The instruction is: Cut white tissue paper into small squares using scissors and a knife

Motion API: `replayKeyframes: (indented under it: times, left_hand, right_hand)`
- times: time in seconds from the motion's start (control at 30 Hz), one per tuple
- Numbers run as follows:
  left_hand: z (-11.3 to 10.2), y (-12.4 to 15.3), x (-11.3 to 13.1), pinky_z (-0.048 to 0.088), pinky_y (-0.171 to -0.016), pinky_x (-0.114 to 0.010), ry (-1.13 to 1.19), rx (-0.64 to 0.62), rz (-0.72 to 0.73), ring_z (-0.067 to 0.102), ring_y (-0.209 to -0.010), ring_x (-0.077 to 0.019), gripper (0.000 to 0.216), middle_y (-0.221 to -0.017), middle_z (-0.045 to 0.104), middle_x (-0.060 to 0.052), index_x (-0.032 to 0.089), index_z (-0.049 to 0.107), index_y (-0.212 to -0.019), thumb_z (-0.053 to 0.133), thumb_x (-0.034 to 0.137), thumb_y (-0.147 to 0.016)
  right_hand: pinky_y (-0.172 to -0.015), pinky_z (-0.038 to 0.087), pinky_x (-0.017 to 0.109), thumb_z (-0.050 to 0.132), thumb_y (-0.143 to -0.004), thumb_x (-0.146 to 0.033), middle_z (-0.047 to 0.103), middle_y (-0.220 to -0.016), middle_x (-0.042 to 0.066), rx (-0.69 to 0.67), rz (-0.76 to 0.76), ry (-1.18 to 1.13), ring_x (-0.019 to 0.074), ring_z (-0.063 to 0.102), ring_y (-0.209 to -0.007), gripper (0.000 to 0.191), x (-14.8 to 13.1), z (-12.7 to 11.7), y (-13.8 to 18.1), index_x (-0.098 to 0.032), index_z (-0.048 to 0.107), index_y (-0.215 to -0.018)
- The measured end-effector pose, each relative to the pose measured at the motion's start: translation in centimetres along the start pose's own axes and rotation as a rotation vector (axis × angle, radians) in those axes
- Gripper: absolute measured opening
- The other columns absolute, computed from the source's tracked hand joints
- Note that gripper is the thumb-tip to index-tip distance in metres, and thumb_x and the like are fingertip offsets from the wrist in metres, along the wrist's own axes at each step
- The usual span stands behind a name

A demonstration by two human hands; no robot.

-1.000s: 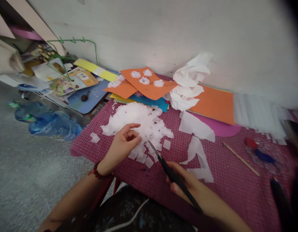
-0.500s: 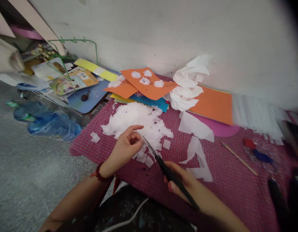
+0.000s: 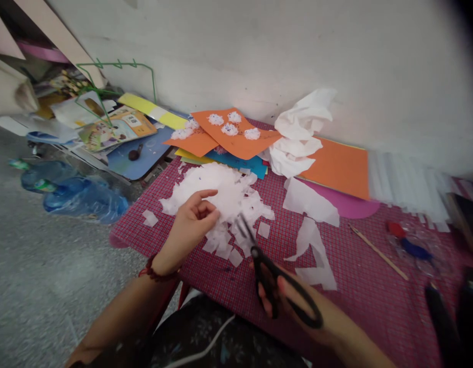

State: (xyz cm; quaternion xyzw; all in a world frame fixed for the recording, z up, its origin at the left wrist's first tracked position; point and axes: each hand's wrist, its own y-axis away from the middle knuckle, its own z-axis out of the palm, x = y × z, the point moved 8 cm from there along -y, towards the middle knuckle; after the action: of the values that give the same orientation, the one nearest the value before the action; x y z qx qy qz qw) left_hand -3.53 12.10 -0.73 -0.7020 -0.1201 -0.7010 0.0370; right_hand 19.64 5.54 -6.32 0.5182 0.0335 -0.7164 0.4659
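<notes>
My right hand (image 3: 288, 301) grips black scissors (image 3: 267, 271) by the handles, blades spread apart and pointing at a heap of small white tissue squares (image 3: 221, 197) on the red checked tablecloth (image 3: 367, 286). My left hand (image 3: 192, 225) hovers over the near edge of that heap, fingers curled toward the thumb in a pinch; what it pinches is too small to make out. A red bracelet circles the left wrist.
Orange paper sheets with white tissue tufts (image 3: 232, 133) lie by the wall, beside crumpled white tissue (image 3: 298, 138). Torn tissue strips (image 3: 313, 240), a wooden stick (image 3: 378, 250), a pink sheet and blue and red items sit to the right. Books and plastic bottles (image 3: 79, 197) lie on the floor at left.
The scissors have turned flat and their blades have spread apart. My left hand has shifted slightly left over the heap.
</notes>
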Motion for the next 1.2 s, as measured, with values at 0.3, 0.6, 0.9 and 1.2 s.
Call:
replayKeyframes:
  times: [0.3, 0.6, 0.9, 1.2]
  left_hand:
    - [0.3, 0.1, -0.8, 0.03, -0.048, -0.021, -0.014, -0.025, -0.027, 0.043, -0.052, -0.0071, 0.046, -0.066, 0.055, 0.007, 0.014, 0.055, -0.123, 0.067, 0.023, -0.079]
    - [1.1, 0.5, -1.0, 0.03, -0.047, -0.02, -0.025, -0.066, -0.053, 0.042, -0.051, -0.0065, 0.046, -0.066, 0.055, 0.007, 0.014, 0.055, -0.122, 0.065, 0.021, -0.077]
    - [2.3, 1.1, -1.4, 0.031, -0.047, -0.019, -0.074, -0.122, -0.078, 0.043, -0.052, -0.0063, 0.044, -0.067, 0.057, 0.006, 0.015, 0.056, -0.121, 0.063, 0.019, -0.078]
    - [2.8, 1.0, -1.9, 0.031, -0.049, -0.019, -0.044, -0.146, -0.068, 0.044, -0.053, -0.0066, 0.043, -0.067, 0.056, 0.006, 0.016, 0.057, -0.121, 0.064, 0.017, -0.078]
  right_hand:
    - [-0.075, 0.044, 0.033, 0.048, -0.093, -0.071, 0.06, -0.101, 0.007, -0.06, -0.02, 0.377, 0.0184, 0.057, -0.081, 0.066, -1.2, 0.3, 1.0, -0.021, 0.05, -0.137]
    - [-0.076, 0.044, 0.033, 0.05, -0.089, -0.075, 0.056, -0.097, 0.007, -0.048, 0.007, 0.525, 0.0182, 0.052, -0.081, 0.068, -2.5, 1.3, 1.0, -0.017, 0.052, -0.125]
    - [-0.066, 0.04, 0.03, 0.054, -0.089, -0.07, 0.052, -0.087, 0.003, -0.015, -0.005, 0.493, 0.0148, 0.047, -0.07, 0.059, -2.8, 1.7, 0.3, -0.018, 0.053, -0.117]
    - [-0.051, 0.031, 0.026, 0.058, -0.088, -0.069, 0.046, -0.074, -0.001, 0.049, 0.029, 0.371, 0.0117, 0.039, -0.06, 0.064, -1.5, 0.9, 0.0, -0.018, 0.056, -0.126]
